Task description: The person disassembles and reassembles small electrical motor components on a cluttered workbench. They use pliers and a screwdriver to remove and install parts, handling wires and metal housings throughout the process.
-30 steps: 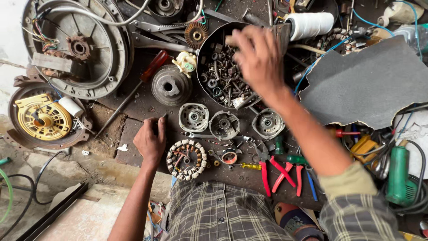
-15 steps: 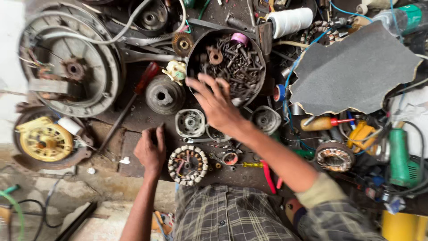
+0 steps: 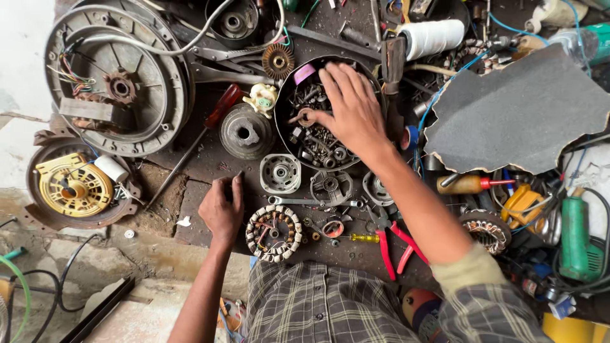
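Observation:
My right hand (image 3: 351, 108) reaches into a round dark metal bowl (image 3: 283, 98) full of rusty nuts, bolts and small parts, fingers spread over the contents and the thumb touching a ring-shaped piece. My left hand (image 3: 222, 209) rests flat on the dirty work surface with fingers loosely together, holding nothing, just left of a wound stator coil (image 3: 274, 232). A silver motor housing (image 3: 280, 173) and a wrench (image 3: 305, 201) lie between the two hands.
A large fan motor plate with wires (image 3: 117, 79) sits at top left, a yellow round part (image 3: 73, 187) below it. A red-handled screwdriver (image 3: 210, 124), red pliers (image 3: 393, 244), grey torn sheet (image 3: 518, 114), white thread spool (image 3: 435, 37) and green power tool (image 3: 577, 238) crowd the surface.
My right hand has moved from hovering over the small housings back up into the bowl of bolts. The left hand has stayed on the surface. The camera view shifted slightly.

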